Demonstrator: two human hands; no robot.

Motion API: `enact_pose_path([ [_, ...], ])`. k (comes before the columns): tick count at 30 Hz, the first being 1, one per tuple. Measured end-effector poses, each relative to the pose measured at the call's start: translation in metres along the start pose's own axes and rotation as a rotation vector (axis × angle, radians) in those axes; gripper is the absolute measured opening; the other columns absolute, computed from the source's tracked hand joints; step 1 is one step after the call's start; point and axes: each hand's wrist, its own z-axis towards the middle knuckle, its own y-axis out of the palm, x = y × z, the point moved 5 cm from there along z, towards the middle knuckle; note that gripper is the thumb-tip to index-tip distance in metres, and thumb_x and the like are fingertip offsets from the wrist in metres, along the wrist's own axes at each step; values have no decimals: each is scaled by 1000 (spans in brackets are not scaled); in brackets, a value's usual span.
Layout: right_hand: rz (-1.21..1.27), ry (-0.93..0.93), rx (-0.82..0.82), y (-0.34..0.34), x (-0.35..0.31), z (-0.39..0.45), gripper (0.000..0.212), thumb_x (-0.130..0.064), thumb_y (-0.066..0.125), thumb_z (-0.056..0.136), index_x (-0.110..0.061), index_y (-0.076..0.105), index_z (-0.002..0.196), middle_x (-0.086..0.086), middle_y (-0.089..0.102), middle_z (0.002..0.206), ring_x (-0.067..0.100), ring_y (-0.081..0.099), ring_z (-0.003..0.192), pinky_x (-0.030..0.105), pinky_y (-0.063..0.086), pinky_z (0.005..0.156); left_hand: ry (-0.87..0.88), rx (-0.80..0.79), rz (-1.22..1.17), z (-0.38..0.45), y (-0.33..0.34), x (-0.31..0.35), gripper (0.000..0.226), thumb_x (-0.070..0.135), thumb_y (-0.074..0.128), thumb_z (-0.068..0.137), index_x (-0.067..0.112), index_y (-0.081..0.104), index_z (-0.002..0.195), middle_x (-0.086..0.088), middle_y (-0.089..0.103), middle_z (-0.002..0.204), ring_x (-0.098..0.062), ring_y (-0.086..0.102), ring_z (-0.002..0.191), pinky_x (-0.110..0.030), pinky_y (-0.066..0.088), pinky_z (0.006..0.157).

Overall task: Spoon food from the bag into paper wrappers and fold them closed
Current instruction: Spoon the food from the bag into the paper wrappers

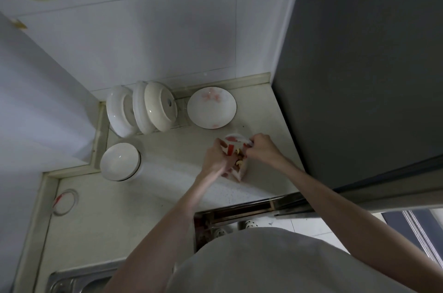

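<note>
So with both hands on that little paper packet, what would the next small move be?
Probably fold the top down. The left hand grips the side of the wrapper, the right hand pinches its upper edge, and food already shows inside on the counter.

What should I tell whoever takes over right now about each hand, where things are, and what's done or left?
Left hand: grips the left side of the paper wrapper, somewhat motion-blurred.
Right hand: fingers pinch the wrapper's upper right edge.
The wrapper sits on the counter, below the flowered plate; food shows inside.
Done: this wrapper seems filled.
Left: fold it closed. No spoon or bag can be made out.
</note>
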Motion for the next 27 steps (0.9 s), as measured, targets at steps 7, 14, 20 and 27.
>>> enact_pose_path([
  [7,-131,-14,148,-28,-17,1,14,-18,64,72,-5,62,66,12,60,65,30,66,71,27,39,52,106,92,-3,6,-20,9,14,3,59,82,9,60,94,-8,69,77,-21,70,56,-38,60,51],
  [14,-149,-27,217,-41,-19,-6,18,-20,63,76,-3,69,77,18,67,77,31,66,75,25,37,56,235,83,-43,-2,-30,20,12,1,61,84,4,62,95,-18,69,79,-21,64,55,-32,53,47],
  [20,-151,23,155,-40,-15,-12,11,-14,63,74,-5,61,68,11,57,67,30,64,71,26,36,53,120,2,-216,-4,-35,4,2,8,63,90,9,64,92,-8,68,83,-17,66,44,-27,55,42],
  [27,-179,16,169,-26,-13,-15,21,-20,64,77,1,67,77,20,67,77,32,65,77,28,41,57,160,-4,-215,-3,-42,-6,11,4,62,89,15,62,87,-3,67,91,-16,68,50,-25,54,45],
])
